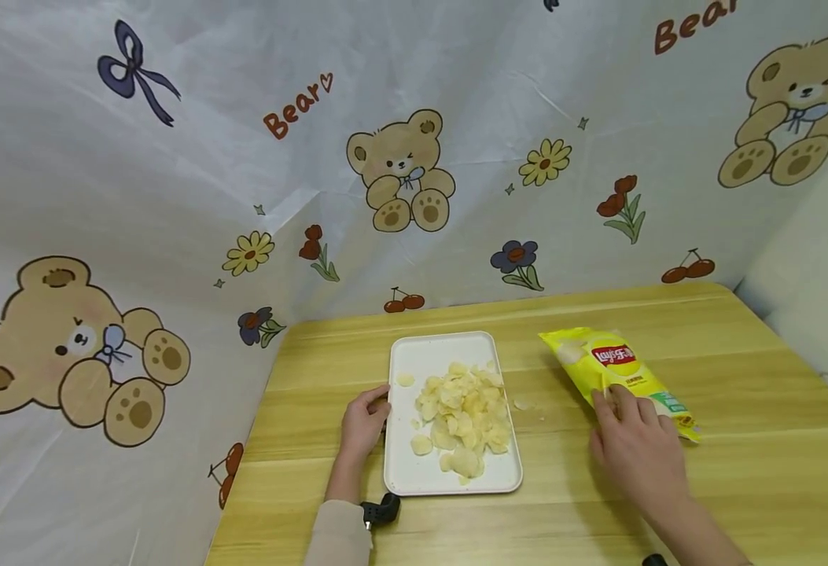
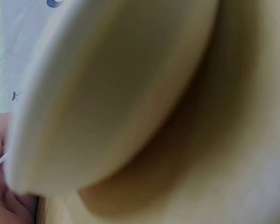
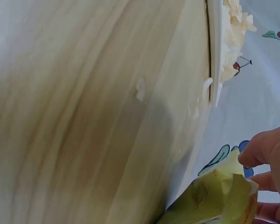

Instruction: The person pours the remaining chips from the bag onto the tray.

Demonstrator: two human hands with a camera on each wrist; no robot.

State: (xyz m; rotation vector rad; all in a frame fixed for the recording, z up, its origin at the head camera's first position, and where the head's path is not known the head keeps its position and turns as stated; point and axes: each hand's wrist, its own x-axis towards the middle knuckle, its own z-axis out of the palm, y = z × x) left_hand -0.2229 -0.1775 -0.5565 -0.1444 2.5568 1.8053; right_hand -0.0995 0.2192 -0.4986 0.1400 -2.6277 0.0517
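A white rectangular tray (image 1: 405,465) lies on the table, bearing a pile of potato chips (image 1: 466,413). My left hand (image 1: 362,424) holds the tray's left rim; close up in the left wrist view, the tray's pale side (image 2: 116,93) hides part of the hand, whose curled fingers (image 2: 18,205) show at the rim. To the right lies a yellow Lay's chip bag (image 1: 583,362), slightly rumpled. My right hand (image 1: 640,452) rests on its near side, fingers touching it and thumb apart. The right wrist view shows the bag's crumpled edge (image 3: 200,196) beside the fingers.
The wooden table (image 1: 555,519) carries a few chip crumbs (image 1: 521,406) between tray and bag. A light cloth (image 1: 484,79) printed with bears and flowers hangs behind and to the left. A black wrist strap device (image 1: 383,509) sits at the left sleeve.
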